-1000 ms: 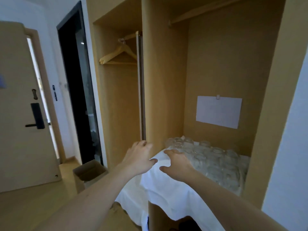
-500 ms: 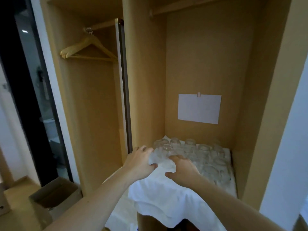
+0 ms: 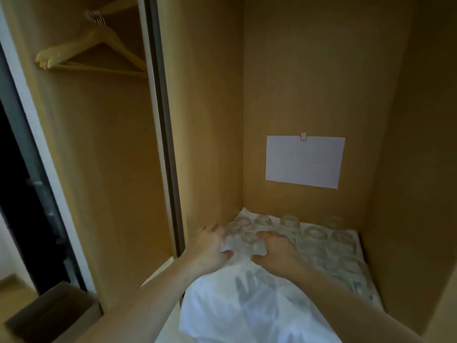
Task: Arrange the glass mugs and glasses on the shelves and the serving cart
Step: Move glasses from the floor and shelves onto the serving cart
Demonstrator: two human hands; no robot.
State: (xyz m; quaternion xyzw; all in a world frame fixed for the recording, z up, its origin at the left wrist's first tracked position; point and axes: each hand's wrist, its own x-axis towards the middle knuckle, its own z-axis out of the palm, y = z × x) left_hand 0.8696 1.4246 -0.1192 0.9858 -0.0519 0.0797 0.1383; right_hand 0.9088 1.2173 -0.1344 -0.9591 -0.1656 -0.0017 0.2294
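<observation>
Several clear glasses [image 3: 315, 235] stand upside down in rows on a white cloth [image 3: 247, 305] that covers a shelf inside a wooden wardrobe niche. My left hand [image 3: 210, 248] curls round the front-left glass [image 3: 231, 236], thumb in front and fingers behind. My right hand [image 3: 277, 253] curls round the neighbouring glass [image 3: 248, 243] from the right. Both glasses rest on the cloth. The image is blurred, so the rims and any handles are hard to make out.
A white sheet of paper [image 3: 304, 162] is clipped to the niche's back wall. Wooden hangers [image 3: 94, 53] hang in the left compartment, behind a sliding door edge [image 3: 163, 120]. An open cardboard box [image 3: 49, 313] sits on the floor at lower left. Niche walls close in on both sides.
The view has moved closer and turned right toward the niche. Both hands went from hovering over the cloth's front edge to closing round the two front-left glasses.
</observation>
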